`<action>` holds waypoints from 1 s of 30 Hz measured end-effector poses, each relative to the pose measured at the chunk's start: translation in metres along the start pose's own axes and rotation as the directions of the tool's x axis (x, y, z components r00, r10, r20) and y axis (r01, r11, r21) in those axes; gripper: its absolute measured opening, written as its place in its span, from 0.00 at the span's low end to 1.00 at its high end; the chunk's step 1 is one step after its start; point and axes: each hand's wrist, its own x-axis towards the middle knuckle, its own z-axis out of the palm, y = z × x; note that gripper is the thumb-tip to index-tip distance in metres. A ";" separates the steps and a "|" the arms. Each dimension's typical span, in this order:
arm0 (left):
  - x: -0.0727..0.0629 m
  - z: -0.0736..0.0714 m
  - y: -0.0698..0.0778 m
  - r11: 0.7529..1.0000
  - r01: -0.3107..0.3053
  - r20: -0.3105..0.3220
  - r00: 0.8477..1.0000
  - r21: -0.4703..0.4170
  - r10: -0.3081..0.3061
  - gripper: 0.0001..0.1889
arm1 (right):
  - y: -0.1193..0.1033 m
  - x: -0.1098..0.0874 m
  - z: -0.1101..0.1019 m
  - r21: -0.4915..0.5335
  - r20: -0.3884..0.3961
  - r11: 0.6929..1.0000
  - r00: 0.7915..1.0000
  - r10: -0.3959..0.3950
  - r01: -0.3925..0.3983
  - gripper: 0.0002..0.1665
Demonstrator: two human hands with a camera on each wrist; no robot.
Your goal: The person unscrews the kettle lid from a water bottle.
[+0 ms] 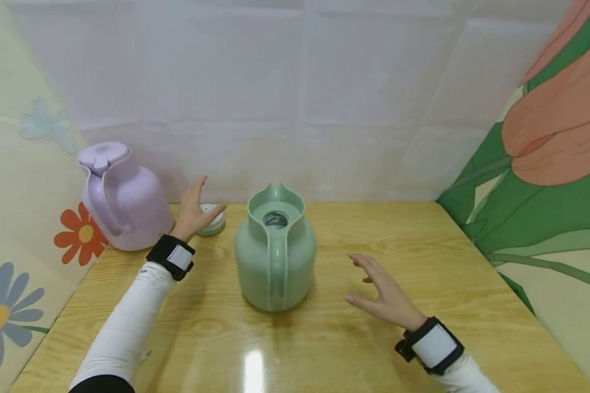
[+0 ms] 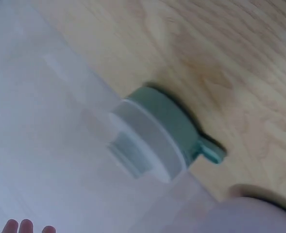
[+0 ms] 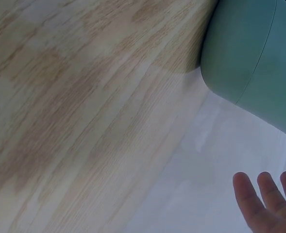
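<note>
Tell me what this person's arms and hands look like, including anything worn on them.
The left hand and right hand are bare. The left wrist strap and right wrist strap are black, each with a pale rectangular panel. The left sleeve and right sleeve are white; a black band crosses the left arm at the head view's bottom edge.
</note>
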 end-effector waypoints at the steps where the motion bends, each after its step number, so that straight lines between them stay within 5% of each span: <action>1: -0.001 0.000 0.003 1.000 -0.018 -0.010 1.000 -0.011 0.018 0.42 | 0.000 0.000 0.001 0.002 0.001 1.000 1.000 -0.001 0.001 0.45; 10: -0.016 -0.007 0.038 0.983 -0.141 -0.098 0.987 -0.116 0.130 0.39 | 0.002 0.003 0.005 0.009 -0.010 1.000 1.000 -0.019 0.019 0.46; 21: -0.043 -0.009 0.061 0.956 -0.226 -0.122 0.971 -0.188 0.206 0.38 | 0.001 0.001 0.009 0.028 -0.004 1.000 1.000 0.014 -0.014 0.45; 26: -0.062 -0.005 0.066 0.900 -0.331 -0.189 0.939 -0.284 0.286 0.37 | 0.004 -0.001 0.010 0.028 -0.020 1.000 1.000 -0.001 0.001 0.46; 30: -0.080 0.003 0.071 0.823 -0.416 -0.242 0.907 -0.387 0.345 0.35 | 0.006 -0.002 0.012 0.027 -0.032 1.000 0.999 -0.009 0.010 0.46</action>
